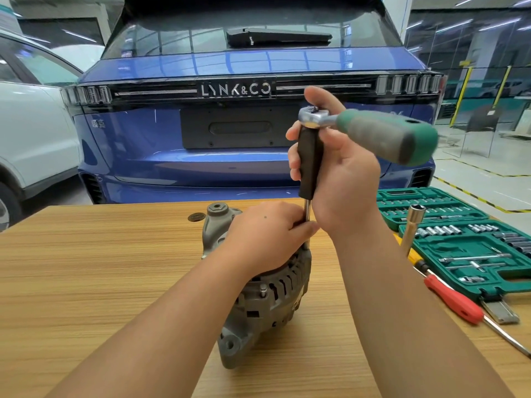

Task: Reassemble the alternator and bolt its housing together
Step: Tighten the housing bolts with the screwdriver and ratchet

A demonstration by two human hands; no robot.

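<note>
A grey alternator stands on the wooden table, its finned housing facing me. My left hand presses down on its top and pinches the thin steel shaft of an extension bar. My right hand grips the extension's black sleeve, which stands upright over the housing's right edge. A ratchet with a green and grey handle sits on top of the extension, its handle pointing right. The shaft's lower tip, where it meets the housing, is hidden by my left fingers.
An open green socket set case lies at the table's right, with a long socket propped against it. A red-handled screwdriver and a yellow-handled one lie beside it. A blue car is parked just behind the table, a white car at left.
</note>
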